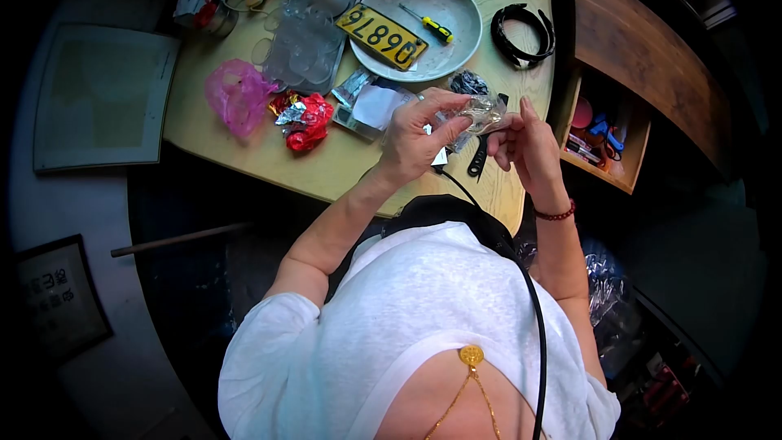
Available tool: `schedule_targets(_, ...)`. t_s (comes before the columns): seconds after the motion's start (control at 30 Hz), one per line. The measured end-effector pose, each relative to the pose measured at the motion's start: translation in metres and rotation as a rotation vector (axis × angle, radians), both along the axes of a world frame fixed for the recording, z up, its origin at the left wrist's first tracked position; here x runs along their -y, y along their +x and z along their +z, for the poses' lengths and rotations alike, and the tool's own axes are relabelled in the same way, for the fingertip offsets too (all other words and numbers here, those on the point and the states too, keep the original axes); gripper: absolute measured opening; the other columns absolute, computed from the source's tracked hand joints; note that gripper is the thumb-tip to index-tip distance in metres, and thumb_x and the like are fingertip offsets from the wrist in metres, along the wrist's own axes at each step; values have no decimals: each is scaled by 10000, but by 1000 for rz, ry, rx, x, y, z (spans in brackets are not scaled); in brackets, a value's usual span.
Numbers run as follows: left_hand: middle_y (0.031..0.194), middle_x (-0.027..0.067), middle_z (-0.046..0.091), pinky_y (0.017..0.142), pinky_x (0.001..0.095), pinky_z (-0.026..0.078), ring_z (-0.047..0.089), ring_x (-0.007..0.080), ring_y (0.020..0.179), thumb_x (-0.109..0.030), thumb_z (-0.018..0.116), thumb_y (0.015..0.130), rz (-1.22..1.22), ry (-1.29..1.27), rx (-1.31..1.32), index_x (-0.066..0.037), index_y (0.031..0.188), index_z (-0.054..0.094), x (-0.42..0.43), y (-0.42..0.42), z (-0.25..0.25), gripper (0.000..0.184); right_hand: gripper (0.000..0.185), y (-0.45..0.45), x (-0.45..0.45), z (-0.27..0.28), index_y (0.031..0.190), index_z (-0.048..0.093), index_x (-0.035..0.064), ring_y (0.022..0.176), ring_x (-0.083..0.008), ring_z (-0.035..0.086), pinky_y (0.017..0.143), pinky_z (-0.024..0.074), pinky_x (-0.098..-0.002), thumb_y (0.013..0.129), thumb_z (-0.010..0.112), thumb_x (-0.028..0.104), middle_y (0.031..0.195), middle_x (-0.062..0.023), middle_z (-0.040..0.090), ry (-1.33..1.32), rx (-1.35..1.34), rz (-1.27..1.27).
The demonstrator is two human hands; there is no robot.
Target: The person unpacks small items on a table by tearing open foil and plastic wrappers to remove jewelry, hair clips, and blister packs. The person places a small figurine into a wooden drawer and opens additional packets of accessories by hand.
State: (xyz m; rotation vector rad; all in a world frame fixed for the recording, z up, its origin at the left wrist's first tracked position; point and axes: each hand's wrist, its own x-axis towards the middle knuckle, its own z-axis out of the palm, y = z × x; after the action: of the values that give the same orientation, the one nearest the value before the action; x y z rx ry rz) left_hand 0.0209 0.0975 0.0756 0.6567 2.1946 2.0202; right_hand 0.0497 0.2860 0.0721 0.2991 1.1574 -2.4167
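Note:
A crumpled clear plastic packet (486, 112) is pinched between the thumb and fingers of my left hand (423, 130), over the right part of the table. Whatever the packet contains is too small to tell. My right hand (529, 145) is at the packet's right side, its fingers partly spread and its index finger raised; whether its fingertips grip the packet's edge I cannot make out. Behind the packet lies a dark wrapped bundle (467, 82). A black strap-like item (478, 158) lies on the table between my hands.
A round metal tray (464, 12) holds a yellow plate (381, 36) and a screwdriver (437, 29). To the left lie red foil wrapping (308, 121), a pink bag (239, 96) and plastic trays (303, 45). A black coil (523, 35) and an open drawer (607, 134) are at right.

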Motion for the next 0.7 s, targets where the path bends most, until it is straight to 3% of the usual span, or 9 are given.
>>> schedule_targets(0.07,963,55,597,736,221,455,558,105,854,3,644,758,-21,84,132,-30,1054,581,-1,1,-1,304,314,2,4,0,900,593,-27,500,-60,486,457,375,-164,891,505,274,728,-51,580,343,-211,-273)
schedule_targets(0.13,943,47,604,735,221,457,556,92,846,-7,641,770,-41,167,263,-20,1049,579,0,3,-3,286,250,3,5,-2,924,595,-18,539,-48,485,476,369,-158,873,539,220,763,-33,577,389,-349,-260)
schedule_targets(0.2,859,19,608,630,181,453,556,56,737,-110,644,797,-53,156,312,-12,1021,585,-1,4,-5,251,154,4,8,-2,945,611,-2,598,-32,486,506,364,-153,808,618,68,777,-5,582,379,-510,-268)
schedule_targets(0.33,817,31,609,579,166,440,547,46,692,-123,647,797,-7,141,332,-19,1025,584,0,7,1,258,97,5,4,-2,873,634,-16,580,-44,490,496,366,-159,808,614,52,720,-19,591,334,-466,-307)
schedule_targets(0.43,821,56,606,487,160,395,529,45,619,-138,581,848,-61,105,506,7,1035,572,7,6,3,236,100,6,5,-4,869,626,-19,539,-44,473,468,349,-162,812,611,61,673,-14,574,352,-432,-379)
schedule_targets(0.5,789,74,605,460,168,392,522,63,569,-201,503,895,-115,383,583,18,1026,568,8,4,1,263,101,4,2,-5,865,622,-17,522,-45,462,454,338,-164,813,611,68,649,-8,559,340,-419,-398)
schedule_targets(0.7,741,75,596,435,161,370,503,65,523,-202,467,912,-29,388,601,-9,930,585,8,6,1,227,93,3,3,-6,852,610,-8,489,-47,436,425,308,-169,816,611,77,607,3,523,307,-366,-448)
